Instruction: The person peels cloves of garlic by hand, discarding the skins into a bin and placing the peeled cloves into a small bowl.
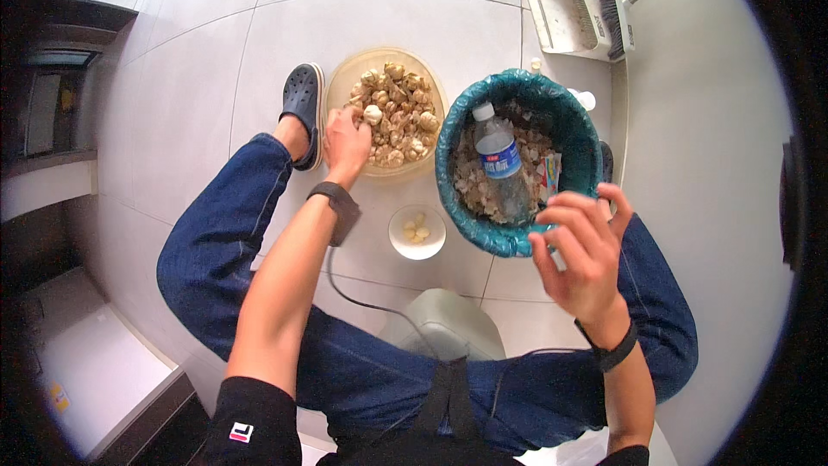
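Observation:
My left hand (348,145) reaches over the left rim of a round, pale yellow shallow container (336,87) piled with garlic bulbs and loose cloves (394,120). Its curled fingertips are beside a whitish garlic bulb (372,114); whether they grip it cannot be told. Over the near right rim of a waste bin lined with a teal bag (453,207), my right hand (579,255) hovers with fingers bent and apart. Inside the bin lie garlic skins (469,181) and a clear plastic bottle (498,149). Between both containers, nearer me, a small white bowl (417,251) holds several peeled cloves (416,230).
A dustpan (559,13) and a broom head (614,13) rest by the right wall. My left shoe (303,110) stands beside the garlic container. A pale rounded object (446,323) is between my legs, and a cable (362,303) runs from my left wristband.

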Demonstrator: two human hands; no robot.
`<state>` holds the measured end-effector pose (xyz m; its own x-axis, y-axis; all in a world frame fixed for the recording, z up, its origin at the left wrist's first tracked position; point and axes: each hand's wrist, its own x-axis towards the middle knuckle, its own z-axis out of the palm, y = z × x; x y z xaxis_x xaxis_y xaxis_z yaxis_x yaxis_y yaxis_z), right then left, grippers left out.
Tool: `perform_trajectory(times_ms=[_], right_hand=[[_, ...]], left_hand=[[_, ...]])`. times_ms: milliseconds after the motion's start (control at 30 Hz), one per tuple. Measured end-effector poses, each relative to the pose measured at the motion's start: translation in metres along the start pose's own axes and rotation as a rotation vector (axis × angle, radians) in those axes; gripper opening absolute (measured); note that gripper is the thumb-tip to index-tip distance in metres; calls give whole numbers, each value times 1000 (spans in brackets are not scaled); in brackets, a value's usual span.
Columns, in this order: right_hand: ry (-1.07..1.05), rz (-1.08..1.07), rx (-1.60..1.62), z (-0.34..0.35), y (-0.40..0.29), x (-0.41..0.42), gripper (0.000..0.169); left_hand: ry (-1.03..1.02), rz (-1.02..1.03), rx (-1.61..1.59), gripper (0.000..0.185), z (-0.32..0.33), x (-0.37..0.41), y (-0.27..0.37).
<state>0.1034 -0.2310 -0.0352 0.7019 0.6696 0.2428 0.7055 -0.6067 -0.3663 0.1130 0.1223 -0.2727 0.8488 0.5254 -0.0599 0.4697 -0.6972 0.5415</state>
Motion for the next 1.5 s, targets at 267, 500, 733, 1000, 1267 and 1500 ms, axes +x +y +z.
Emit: perform_trajectory(times_ms=[267, 500, 733, 1000, 1267, 1500], right_hand=[[-89, 26, 65, 6, 4, -5, 16], [-113, 10, 139, 9, 10, 5, 18], [-79, -100, 108, -6, 3, -7, 15], [70, 163, 181, -31, -1, -7, 59], [131, 510, 893, -4, 12, -10, 33], [269, 629, 1005, 0, 13, -7, 23]], left_hand=[[-148, 258, 38, 28, 51, 25, -44], [-58, 14, -331, 30, 24, 54, -25], [-213, -333, -821, 28, -40, 70, 27], [-503, -268, -1206, 23, -122, -37, 165], [-704, -104, -1045, 20, -105, -111, 223], [-716, -97, -1105, 16, -108, -111, 233]])
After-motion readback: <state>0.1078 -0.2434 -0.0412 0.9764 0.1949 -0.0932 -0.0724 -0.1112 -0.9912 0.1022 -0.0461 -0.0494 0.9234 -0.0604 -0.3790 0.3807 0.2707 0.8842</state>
